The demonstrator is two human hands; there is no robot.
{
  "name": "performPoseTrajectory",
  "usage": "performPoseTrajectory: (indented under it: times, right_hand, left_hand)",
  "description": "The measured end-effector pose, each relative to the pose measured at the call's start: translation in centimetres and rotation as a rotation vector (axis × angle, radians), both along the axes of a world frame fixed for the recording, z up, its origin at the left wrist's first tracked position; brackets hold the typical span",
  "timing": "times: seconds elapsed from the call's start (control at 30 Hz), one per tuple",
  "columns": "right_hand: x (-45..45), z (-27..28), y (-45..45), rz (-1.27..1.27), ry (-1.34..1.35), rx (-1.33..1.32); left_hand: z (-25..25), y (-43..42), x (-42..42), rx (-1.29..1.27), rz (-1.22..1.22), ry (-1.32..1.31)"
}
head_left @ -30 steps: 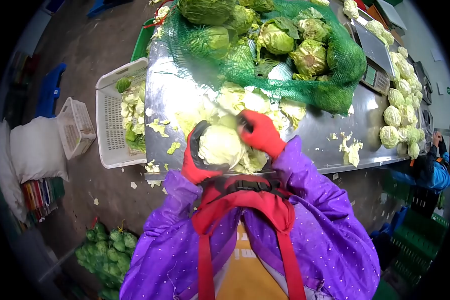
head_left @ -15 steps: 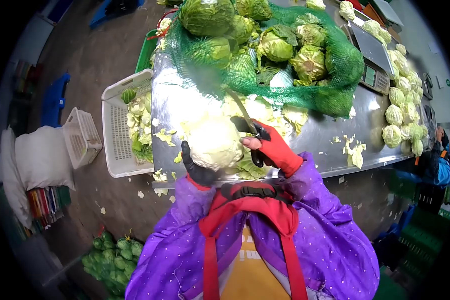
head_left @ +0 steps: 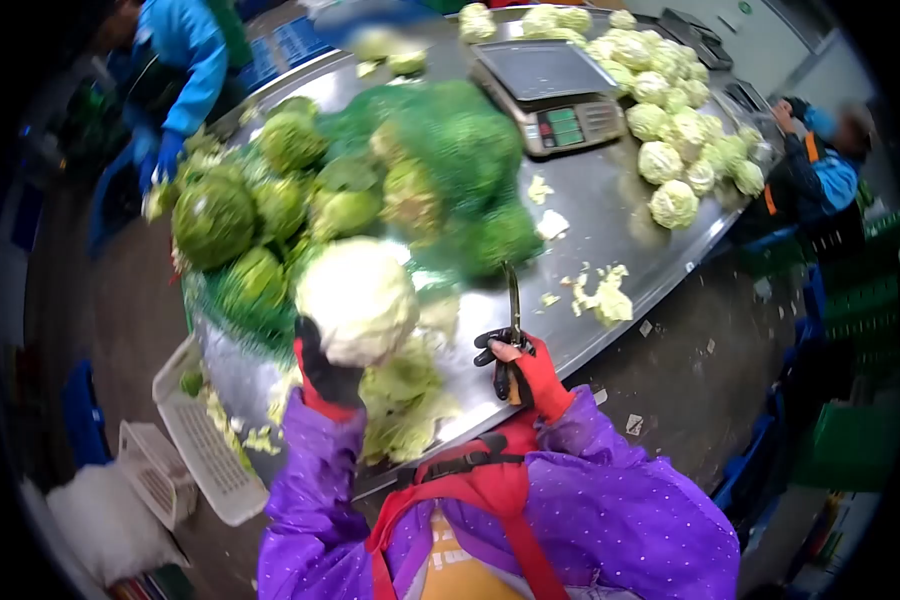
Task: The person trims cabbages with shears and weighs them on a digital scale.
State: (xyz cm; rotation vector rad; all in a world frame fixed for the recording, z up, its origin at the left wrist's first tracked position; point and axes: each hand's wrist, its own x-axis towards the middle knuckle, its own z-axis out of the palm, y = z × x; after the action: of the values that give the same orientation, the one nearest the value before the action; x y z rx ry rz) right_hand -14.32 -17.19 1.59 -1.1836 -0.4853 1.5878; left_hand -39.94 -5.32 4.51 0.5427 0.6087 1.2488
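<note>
My left hand (head_left: 322,368), in a red and black glove, grips a pale, trimmed cabbage (head_left: 358,298) from below and the left, holding it above the table. In my right hand (head_left: 518,366), gloved alike with a bare thumb showing, is a knife (head_left: 513,305) whose curved blade points away from me. The knife is apart from the cabbage. Loose cabbage leaves (head_left: 402,405) lie under and beside the held head. Just beyond, a green net bag (head_left: 450,150) holds several untrimmed cabbages (head_left: 213,215); part of it is blurred.
A digital scale (head_left: 560,100) stands on the metal table (head_left: 590,215), with several trimmed cabbages (head_left: 673,203) to its right. Leaf scraps (head_left: 610,295) lie near the front edge. A white crate (head_left: 195,440) stands at lower left. Co-workers are at far left (head_left: 185,75) and right (head_left: 820,165).
My view has swung to the right. The cabbage has moved away from my body in my left hand, and my right hand with the knife has separated from it.
</note>
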Motion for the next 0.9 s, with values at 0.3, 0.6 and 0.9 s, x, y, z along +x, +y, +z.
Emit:
performPoseTrajectory:
  times: [0.3,0.6,0.9]
  right_hand:
    - [19.4,-1.6,0.6,-0.213,-0.050,0.045]
    - [31.3,-5.0,-1.1,-0.328,-0.190,-0.063]
    - [30.3,-7.4,3.9,-0.108,-0.060,-0.014]
  left_hand:
    - [9.2,25.9,35.1,0.777,0.057,0.698]
    - [2.2,36.9,49.0,0.790,0.226,1.431]
    - [3.6,39.0,41.6,0.821,0.352,1.230]
